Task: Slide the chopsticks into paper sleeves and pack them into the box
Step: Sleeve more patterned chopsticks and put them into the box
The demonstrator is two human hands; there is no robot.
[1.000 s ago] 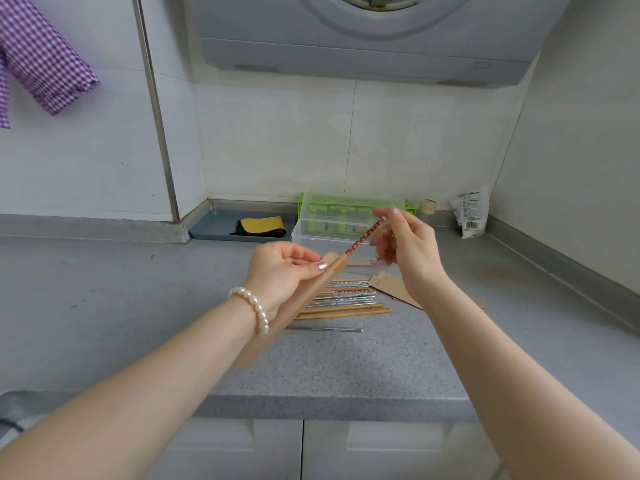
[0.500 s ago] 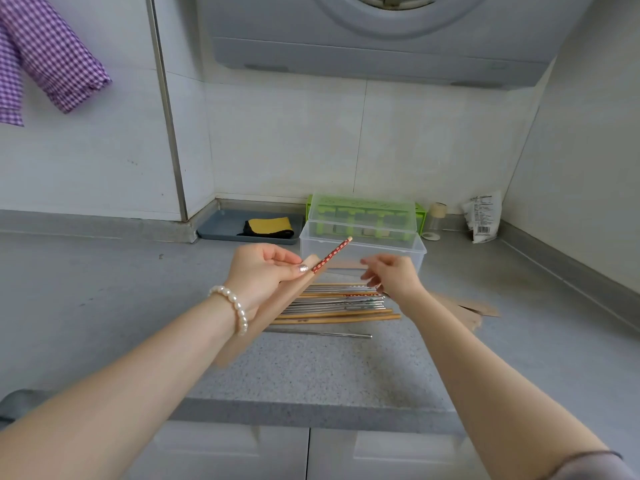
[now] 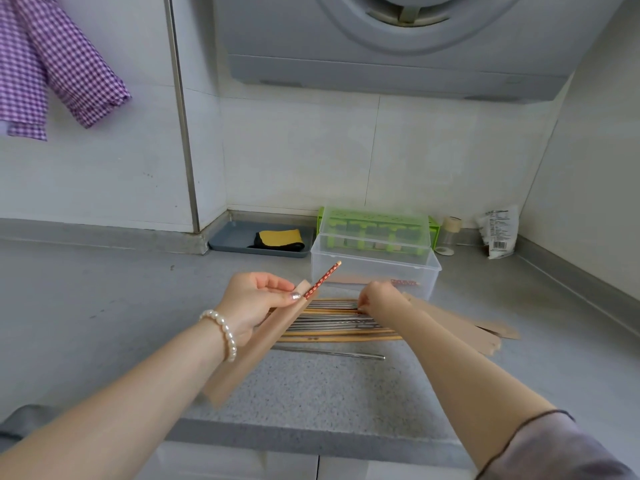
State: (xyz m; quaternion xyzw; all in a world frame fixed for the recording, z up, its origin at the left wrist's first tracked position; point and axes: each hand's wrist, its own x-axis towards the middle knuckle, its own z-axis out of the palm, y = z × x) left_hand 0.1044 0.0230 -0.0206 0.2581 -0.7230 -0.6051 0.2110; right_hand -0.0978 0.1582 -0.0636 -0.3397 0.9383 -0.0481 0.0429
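The left hand (image 3: 254,303) holds a brown paper sleeve (image 3: 258,344) above the grey counter (image 3: 104,306), thumb and fingers curled round its upper end. The sleeve slants from the hand down toward the near edge of the counter. A red patterned chopstick (image 3: 322,279) protrudes from the sleeve's mouth, pointing up and to the far right; its lower part is inside the sleeve.

The right hand (image 3: 379,297) is down at the loose chopsticks (image 3: 341,323), fingertips curled and touching the far side of the pile; whether they pinch one cannot be determined. The pile lies on the counter between the two forearms, mixed metal and wooden sticks running left to right, with one metal chopstick (image 3: 332,352) lying apart on the near side.

A clear plastic box (image 3: 375,271) stands just beyond the pile, and a sleeved pair shows through its near wall. More empty sleeves (image 3: 491,332) lie on the counter to the right, partly hidden by the right forearm. A green rack (image 3: 377,223) stands behind the box.
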